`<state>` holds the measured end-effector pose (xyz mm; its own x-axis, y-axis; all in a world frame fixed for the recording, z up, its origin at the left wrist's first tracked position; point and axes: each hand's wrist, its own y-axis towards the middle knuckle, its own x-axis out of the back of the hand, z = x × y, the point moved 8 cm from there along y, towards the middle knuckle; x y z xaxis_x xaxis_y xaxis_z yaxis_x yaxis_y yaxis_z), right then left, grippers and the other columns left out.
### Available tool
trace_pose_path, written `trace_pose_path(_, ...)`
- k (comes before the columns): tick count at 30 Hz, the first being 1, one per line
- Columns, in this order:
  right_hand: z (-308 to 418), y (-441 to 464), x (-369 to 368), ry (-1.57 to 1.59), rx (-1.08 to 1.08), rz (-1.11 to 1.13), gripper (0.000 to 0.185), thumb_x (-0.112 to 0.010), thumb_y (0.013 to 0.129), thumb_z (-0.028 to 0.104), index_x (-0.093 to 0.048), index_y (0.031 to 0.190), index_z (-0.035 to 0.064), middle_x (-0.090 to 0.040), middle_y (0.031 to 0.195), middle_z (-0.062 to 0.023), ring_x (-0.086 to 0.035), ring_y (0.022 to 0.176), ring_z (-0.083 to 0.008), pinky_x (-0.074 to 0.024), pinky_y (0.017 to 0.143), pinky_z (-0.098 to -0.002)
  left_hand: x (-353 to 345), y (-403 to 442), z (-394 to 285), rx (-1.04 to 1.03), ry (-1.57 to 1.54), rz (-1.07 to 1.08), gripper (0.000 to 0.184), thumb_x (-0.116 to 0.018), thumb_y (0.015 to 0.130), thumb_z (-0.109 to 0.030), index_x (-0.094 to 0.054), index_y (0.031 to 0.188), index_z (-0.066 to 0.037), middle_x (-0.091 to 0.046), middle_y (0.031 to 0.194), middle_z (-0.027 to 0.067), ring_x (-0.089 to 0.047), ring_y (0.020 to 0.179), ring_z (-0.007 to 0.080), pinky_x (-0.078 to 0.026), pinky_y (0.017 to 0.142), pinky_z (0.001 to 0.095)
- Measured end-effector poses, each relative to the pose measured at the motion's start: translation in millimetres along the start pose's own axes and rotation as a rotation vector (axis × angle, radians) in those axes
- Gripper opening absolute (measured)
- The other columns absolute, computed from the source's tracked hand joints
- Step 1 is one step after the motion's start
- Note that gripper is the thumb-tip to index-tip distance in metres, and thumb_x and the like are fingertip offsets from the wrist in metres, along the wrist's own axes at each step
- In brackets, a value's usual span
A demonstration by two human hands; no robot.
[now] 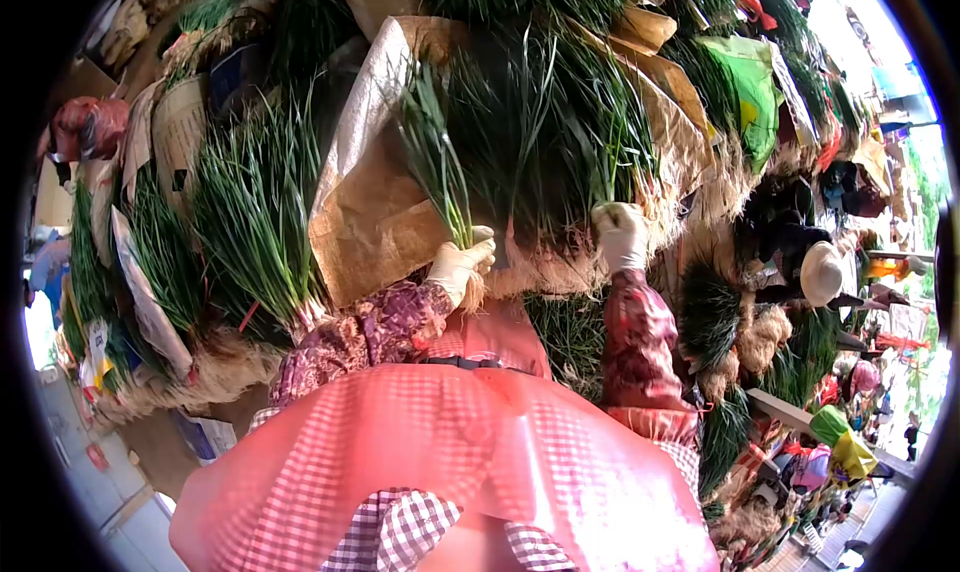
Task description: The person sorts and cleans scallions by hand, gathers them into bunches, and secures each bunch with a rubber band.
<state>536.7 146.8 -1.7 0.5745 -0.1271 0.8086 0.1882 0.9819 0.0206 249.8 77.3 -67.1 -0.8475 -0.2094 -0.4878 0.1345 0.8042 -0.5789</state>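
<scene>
My left hand (463,265), in a pale glove, is closed round the lower stems of a small bunch of green stalks (437,152). The leaves point up and the roots hang below my fist. Brown wrapping paper (370,227) lies just left of it. My right hand (620,234), also gloved, is closed at the base of green stalks (612,132) at the right side of a large pile (510,122). Its fingertips are partly hidden among the stems and pale roots.
More bundles of green stalks (258,202) stand at the left, with roots downward. A green and yellow bag (745,87) lies at the upper right. A person in a light hat (822,274) is farther right. A pink apron (450,452) covers my front.
</scene>
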Motion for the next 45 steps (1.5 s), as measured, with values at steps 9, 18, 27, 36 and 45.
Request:
trace_pose_path(9,10,15,9,-0.383,-0.126,0.264,0.022,-0.065,0.086,0.030,-0.067,0.091,0.0087,-0.066,0.080,-0.0074,-0.063,0.075,-0.0191,-0.0492,0.068,-0.0380,-25,45,27,-0.043,0.074,-0.152,0.017,-0.072,0.080,-0.010,-0.060,0.092,-0.006,-0.061,0.075,0.0015,-0.057,0.059,0.0109,-0.047,0.051,0.0243)
trace_pose_path(18,2,-16,93,0.614,0.010,-0.412,0.023,-0.054,0.092,0.004,-0.063,0.112,0.0088,-0.067,0.091,-0.0023,-0.060,0.073,-0.0069,-0.0493,0.059,-0.0166,-45,-33,-35,0.116,-0.058,0.322,0.029,-0.058,0.090,-0.021,-0.061,0.111,-0.002,-0.066,0.091,0.0043,-0.060,0.075,0.0097,-0.048,0.068,0.0216)
trace_pose_path(27,109,-75,-46,0.895,-0.441,0.739,0.036,-0.069,0.086,0.022,-0.060,0.113,0.0009,-0.066,0.094,-0.0069,-0.058,0.072,-0.0096,-0.0484,0.065,-0.0196,-50,-70,7,0.380,-0.328,0.317,0.024,-0.053,0.087,-0.012,-0.055,0.109,-0.001,-0.062,0.086,0.0113,-0.056,0.066,0.0128,-0.047,0.055,0.0263)
trace_pose_path(36,43,-44,3,1.079,-0.269,0.253,0.018,-0.057,0.092,0.018,-0.065,0.099,0.0034,-0.068,0.094,-0.0080,-0.062,0.084,-0.0139,-0.0489,0.075,-0.0248,-54,-85,3,0.276,-0.365,0.343,0.023,-0.049,0.097,-0.026,-0.057,0.101,-0.004,-0.052,0.063,-0.0011,-0.043,0.050,0.0078,-0.034,0.045,0.0220)
trace_pose_path(45,32,-86,1,2.081,-0.561,0.353,0.009,-0.056,0.092,0.018,-0.057,0.096,0.0093,-0.058,0.073,-0.0005,-0.042,0.049,-0.0060,-0.0323,0.039,-0.0185,-98,-44,18,0.137,-0.020,0.344,0.015,-0.063,0.088,-0.011,-0.063,0.100,-0.003,-0.066,0.107,0.0131,-0.064,0.094,0.0221,-0.052,0.087,0.0362)
